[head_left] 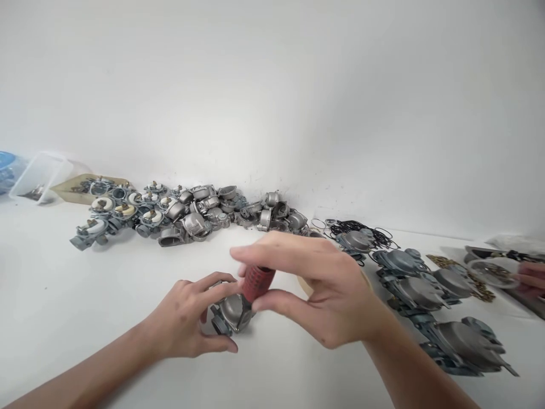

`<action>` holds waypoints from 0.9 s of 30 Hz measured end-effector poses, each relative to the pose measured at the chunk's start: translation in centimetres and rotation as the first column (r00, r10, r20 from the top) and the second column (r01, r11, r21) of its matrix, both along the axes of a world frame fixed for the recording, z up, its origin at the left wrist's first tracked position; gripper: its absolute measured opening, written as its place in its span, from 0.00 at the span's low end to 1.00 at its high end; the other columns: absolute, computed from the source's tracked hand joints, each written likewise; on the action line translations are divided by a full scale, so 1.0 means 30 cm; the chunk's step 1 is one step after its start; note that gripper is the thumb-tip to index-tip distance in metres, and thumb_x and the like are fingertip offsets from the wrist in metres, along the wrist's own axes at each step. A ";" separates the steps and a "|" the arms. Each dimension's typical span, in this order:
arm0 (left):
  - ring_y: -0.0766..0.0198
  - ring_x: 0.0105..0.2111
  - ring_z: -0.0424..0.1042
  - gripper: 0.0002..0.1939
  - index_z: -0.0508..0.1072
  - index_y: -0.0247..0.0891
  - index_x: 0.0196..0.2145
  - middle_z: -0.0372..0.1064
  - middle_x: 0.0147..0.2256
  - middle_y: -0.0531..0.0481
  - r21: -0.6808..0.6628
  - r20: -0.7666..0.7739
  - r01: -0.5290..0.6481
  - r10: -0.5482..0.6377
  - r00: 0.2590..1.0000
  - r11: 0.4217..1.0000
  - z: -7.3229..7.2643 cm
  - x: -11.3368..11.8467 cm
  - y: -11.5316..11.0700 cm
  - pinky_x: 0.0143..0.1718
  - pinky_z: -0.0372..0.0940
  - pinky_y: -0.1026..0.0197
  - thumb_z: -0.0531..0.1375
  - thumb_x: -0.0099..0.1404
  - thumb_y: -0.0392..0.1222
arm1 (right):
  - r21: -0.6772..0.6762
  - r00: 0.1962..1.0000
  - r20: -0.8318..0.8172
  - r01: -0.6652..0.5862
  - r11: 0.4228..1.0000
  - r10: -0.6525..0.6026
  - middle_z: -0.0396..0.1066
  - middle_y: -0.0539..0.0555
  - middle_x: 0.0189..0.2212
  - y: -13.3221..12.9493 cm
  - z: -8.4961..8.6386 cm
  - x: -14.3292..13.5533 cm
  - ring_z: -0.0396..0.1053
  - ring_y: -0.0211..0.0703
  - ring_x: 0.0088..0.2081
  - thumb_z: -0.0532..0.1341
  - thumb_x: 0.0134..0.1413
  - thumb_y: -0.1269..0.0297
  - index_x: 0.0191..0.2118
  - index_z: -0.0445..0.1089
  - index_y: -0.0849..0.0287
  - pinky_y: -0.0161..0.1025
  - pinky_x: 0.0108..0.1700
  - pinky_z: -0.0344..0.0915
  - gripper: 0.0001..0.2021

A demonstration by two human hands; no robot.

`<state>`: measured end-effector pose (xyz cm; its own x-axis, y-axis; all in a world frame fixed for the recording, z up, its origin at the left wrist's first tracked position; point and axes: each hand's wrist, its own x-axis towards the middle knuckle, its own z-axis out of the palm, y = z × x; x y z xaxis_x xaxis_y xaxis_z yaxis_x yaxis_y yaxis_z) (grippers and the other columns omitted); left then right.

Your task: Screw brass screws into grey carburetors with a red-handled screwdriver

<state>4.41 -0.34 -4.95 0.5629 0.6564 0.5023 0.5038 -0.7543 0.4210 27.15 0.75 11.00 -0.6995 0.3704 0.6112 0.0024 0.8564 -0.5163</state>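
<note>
- We have the carburetor (233, 312) on the white bench (46, 318) directly in front of us, between our two hands, with its rounded metal bowl facing up.
- Our left hand (187, 319) is clamped around it from the left: the fingers reach over the far side and the thumb lies along the near side.
- In our right hand (321, 292) we grip a screwdriver (258, 282) by its red handle, the fingers clamped on it with the thumb on the near side.
- The screwdriver leans a little, its dark shaft pointing down at the edge of the bowl; we cannot tell whether the tip sits in a screw.
- Beyond our left hand stand carburetor bodies (149, 216) with white floats facing up, crowded together.
- Just right of these we see a heap of grey float bowls (196, 224), near the wall (272, 102).
- At the far left are a yellowish tray (70, 192) with metal parts and a clear plastic container (46, 170).
- To our right, bowl-up carburetors (464, 343) stand in a group, near a tangle of black rings (366, 230) and some brass-coloured parts (445, 262).
- At the right edge, another person's hand (532, 278) is beside a clear round dish (489, 271).
</note>
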 end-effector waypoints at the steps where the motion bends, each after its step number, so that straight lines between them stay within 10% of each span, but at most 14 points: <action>1: 0.66 0.22 0.76 0.38 0.61 0.53 0.65 0.72 0.58 0.45 -0.012 0.000 0.007 -0.007 1.000 1.000 -0.001 0.001 0.002 0.32 0.75 0.57 0.64 0.64 0.68 | 0.017 0.999 -0.027 0.021 1.000 -0.020 0.76 0.51 0.39 -0.002 -0.003 -0.006 0.76 0.34 0.37 0.67 0.61 0.74 0.58 0.73 0.55 0.34 0.45 0.78 0.21; 27: 0.62 0.28 0.76 0.39 0.64 0.50 0.65 0.75 0.44 0.47 0.098 -0.005 -0.024 0.024 1.000 0.995 0.007 0.009 0.011 0.28 0.73 0.61 0.63 0.64 0.70 | 0.048 0.998 0.041 0.039 0.998 -0.041 0.76 0.54 0.41 -0.018 0.006 -0.007 0.74 0.37 0.38 0.60 0.62 0.80 0.58 0.72 0.56 0.37 0.43 0.76 0.21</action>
